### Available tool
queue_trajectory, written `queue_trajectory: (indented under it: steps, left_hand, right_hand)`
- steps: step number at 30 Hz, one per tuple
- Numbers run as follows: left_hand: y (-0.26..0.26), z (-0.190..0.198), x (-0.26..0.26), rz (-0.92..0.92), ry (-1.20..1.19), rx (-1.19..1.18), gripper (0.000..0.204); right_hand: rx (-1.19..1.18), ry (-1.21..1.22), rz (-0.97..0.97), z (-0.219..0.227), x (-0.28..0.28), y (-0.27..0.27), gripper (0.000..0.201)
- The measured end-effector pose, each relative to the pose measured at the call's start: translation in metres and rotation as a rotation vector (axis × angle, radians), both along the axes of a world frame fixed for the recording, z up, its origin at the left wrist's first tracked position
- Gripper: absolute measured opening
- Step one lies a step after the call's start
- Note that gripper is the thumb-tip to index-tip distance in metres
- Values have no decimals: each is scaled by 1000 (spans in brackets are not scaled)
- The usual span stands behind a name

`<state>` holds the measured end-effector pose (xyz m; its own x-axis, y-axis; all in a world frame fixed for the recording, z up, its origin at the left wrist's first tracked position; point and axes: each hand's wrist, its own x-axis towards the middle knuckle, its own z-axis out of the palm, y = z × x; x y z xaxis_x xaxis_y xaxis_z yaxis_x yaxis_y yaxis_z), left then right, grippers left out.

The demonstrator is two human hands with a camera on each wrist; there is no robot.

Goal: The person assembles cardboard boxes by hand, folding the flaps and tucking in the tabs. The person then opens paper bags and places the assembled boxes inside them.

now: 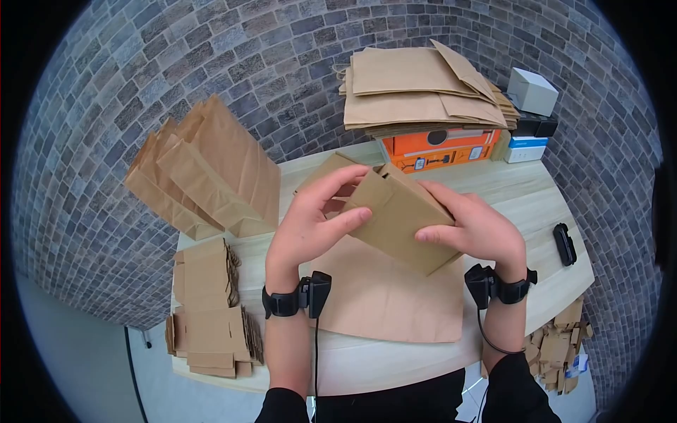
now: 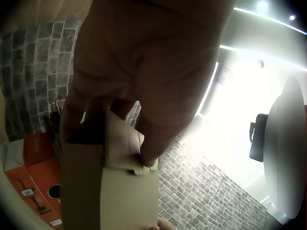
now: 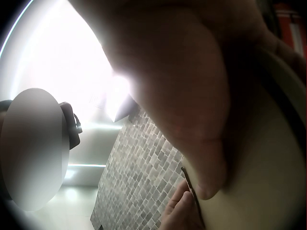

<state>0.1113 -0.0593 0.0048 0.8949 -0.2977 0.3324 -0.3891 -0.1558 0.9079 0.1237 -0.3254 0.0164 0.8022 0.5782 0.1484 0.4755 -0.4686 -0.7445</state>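
Observation:
A small brown cardboard box (image 1: 403, 220) is held up between both hands, tilted, over the middle of the table. My left hand (image 1: 316, 213) grips its left end, thumb on the near face and fingers behind. In the left wrist view a bent end flap (image 2: 123, 143) of the box shows beneath that hand, with the thumb at its edge. At the right end my right hand (image 1: 486, 227) holds the box, thumb flat on the near face and fingers round the far side. Below lies a flat brown paper bag (image 1: 395, 310); another piece of cardboard (image 1: 326, 171) shows behind the left hand.
Standing paper bags (image 1: 226, 169) occupy the back left. Flattened cardboard boxes (image 1: 211, 331) are stacked at the front left. Behind, folded paper bags (image 1: 416, 74) lie on an orange box (image 1: 444, 151), beside small boxes (image 1: 532, 92). A black object (image 1: 564, 244) lies at the right edge.

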Motion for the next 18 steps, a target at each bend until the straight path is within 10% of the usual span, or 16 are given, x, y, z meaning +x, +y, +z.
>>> queue_trajectory:
  steps: [18]
  left_hand:
    - [7,-12,10,-98,90,-130,59]
  right_hand:
    - [-25,49,78,1,2,-1,63]
